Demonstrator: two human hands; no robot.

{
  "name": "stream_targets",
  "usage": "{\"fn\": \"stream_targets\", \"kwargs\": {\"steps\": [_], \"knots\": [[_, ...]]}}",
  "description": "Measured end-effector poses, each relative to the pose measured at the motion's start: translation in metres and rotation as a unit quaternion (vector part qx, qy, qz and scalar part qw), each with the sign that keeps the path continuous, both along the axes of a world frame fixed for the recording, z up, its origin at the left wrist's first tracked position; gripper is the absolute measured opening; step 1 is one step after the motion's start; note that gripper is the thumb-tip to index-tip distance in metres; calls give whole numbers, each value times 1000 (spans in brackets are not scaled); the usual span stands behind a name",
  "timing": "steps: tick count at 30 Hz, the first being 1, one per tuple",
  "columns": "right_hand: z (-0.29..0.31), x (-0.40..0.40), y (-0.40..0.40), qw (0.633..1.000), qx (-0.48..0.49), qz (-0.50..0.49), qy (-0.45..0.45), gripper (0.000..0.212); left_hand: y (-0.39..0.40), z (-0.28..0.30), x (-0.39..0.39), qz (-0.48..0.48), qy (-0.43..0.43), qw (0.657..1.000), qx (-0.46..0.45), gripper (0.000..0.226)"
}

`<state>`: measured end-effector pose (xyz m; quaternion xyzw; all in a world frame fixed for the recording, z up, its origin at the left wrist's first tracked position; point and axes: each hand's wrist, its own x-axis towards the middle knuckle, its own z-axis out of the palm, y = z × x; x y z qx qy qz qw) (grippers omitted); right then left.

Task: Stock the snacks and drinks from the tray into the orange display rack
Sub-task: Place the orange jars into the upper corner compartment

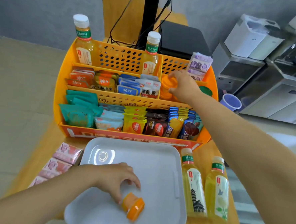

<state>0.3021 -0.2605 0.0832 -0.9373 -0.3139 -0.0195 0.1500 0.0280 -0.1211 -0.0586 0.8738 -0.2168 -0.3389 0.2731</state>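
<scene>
The orange display rack (110, 99) stands behind the white tray (158, 164). One small orange jar (133, 206) lies on its side in the tray, and the fingers of my left hand (117, 178) curl down onto it. My right hand (184, 84) reaches into the rack's middle right compartment and grips the lid of an upright orange jar (168, 86). A green lid (205, 91) shows to the right of that hand. Two tea bottles (83, 42) (151, 55) stand in the rack's back row.
Two more tea bottles (193, 185) (218, 190) lie on the wooden table right of the tray. Pink boxes (61, 160) sit left of the tray. Purple packs (199, 65) stand in the rack's back right. Snack packets (131, 121) fill the front rows. A black device (183, 39) sits behind.
</scene>
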Motion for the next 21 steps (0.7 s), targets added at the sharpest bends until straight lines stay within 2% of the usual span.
{"fn": "stream_targets", "kwargs": {"steps": [2, 5, 8, 11, 13, 14, 15, 16, 18, 20, 21], "knots": [[0, -4, -1, 1000, -7, -9, 6, 56, -3, -3, -3, -14, -23, 999, 17, 70], [-3, -11, -4, 999, -32, -24, 36, 72, -6, -9, -10, -28, -46, 998, 34, 72], [-6, -20, -9, 998, -46, -41, 33, 83, -11, -12, -15, -32, -65, 997, 40, 65], [-3, -35, -16, 998, 9, -63, -20, 77, -13, -12, -17, -17, -53, 998, 28, 53], [1, -49, -21, 992, 90, -49, -66, 61, -9, -6, -16, 60, 12, 997, -40, 37], [4, -58, -23, 988, 130, -35, -80, 50, -6, -1, -15, 125, 70, 984, -106, 29], [7, -66, -25, 984, 162, -21, -73, 37, -3, 7, -13, 186, 137, 954, -192, 24], [10, -75, -28, 982, 188, -7, -36, 24, 0, 14, -13, 236, 189, 909, -286, 24], [17, -92, -32, 968, 209, 21, 140, 15, 6, 29, -9, 286, 239, 822, -432, 39], [19, -106, -40, 917, 185, 86, 343, 15, 7, 43, -2, 293, 249, 771, -508, 49], [19, -110, -45, 896, 160, 126, 394, 18, 6, 49, 2, 301, 246, 755, -529, 50]]}}
